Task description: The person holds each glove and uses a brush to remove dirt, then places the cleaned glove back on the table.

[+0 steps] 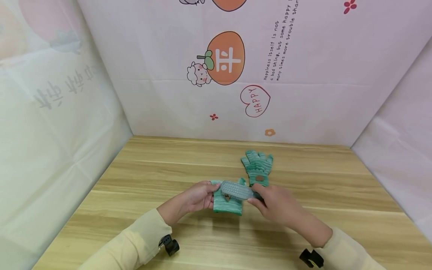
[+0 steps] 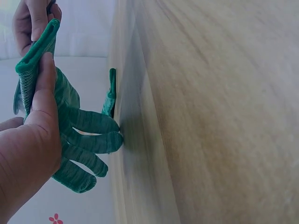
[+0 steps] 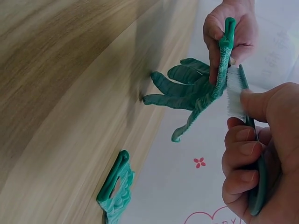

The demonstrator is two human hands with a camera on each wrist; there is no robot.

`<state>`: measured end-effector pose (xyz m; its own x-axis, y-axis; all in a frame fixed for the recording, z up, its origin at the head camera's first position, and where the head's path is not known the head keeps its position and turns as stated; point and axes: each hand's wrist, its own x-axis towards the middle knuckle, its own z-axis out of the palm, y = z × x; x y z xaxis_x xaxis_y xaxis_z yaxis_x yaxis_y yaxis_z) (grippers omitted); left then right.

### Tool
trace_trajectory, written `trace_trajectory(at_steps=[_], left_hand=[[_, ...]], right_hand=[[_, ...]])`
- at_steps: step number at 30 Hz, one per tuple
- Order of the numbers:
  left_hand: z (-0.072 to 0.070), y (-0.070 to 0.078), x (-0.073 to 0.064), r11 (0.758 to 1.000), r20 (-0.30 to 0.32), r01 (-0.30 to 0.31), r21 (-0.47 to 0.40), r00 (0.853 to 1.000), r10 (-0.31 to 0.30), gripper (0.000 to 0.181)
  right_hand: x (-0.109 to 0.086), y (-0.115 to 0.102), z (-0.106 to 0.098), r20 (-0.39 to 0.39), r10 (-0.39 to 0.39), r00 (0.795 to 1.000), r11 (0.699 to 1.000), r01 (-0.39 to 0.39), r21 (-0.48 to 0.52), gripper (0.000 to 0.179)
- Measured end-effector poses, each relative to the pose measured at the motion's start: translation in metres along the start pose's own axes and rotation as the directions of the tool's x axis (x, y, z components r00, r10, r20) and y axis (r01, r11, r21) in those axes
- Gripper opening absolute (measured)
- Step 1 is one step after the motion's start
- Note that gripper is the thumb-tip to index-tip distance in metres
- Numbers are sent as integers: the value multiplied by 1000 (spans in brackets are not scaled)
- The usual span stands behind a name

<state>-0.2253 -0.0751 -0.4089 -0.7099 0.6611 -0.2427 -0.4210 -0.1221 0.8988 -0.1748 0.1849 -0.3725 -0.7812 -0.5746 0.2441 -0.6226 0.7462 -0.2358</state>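
A green knitted glove (image 1: 228, 207) hangs by its cuff from my left hand (image 1: 200, 196), which pinches it with the thumb on top and fingers beneath. In the left wrist view the fingers of this glove (image 2: 91, 122) dangle toward the wooden table. My right hand (image 1: 281, 205) grips the handle of a grey-green brush (image 1: 237, 190). Its white bristles (image 3: 235, 93) face the glove's cuff and meet the knit in the right wrist view. A small brown patch (image 1: 227, 196) on the cuff shows partly under the brush head.
A second green glove (image 1: 258, 165) lies on the wooden table (image 1: 162, 161) just beyond my right hand, fingers pointing away, with a brown patch on its cuff. White printed cloth (image 1: 168, 101) walls the table at the back and on both sides.
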Motion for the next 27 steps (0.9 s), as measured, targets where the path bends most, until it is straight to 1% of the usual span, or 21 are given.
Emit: trace_trajectory(at_steps=[3, 8, 16, 23, 27], left_hand=[[-2, -1, 1, 1000, 16, -3, -2, 1000, 3, 31], [-3, -2, 1, 1000, 30, -3, -6, 1000, 3, 31], [-3, -3, 1, 1000, 31, -6, -20, 1000, 7, 32], [-4, -3, 1, 1000, 30, -9, -21, 1000, 10, 31], [-4, -2, 1, 1000, 34, -10, -28, 999, 11, 31]], right_hand=[[-1, 1, 0, 3, 17, 1000, 1000, -17, -1, 21], [-3, 3, -1, -4, 18, 1000, 1000, -18, -15, 24], [-4, 4, -2, 4, 30, 1000, 1000, -30, -6, 22], [-3, 2, -3, -33, 1, 999, 1000, -2, -13, 20], [-2, 0, -3, -36, -13, 999, 1000, 12, -21, 21]])
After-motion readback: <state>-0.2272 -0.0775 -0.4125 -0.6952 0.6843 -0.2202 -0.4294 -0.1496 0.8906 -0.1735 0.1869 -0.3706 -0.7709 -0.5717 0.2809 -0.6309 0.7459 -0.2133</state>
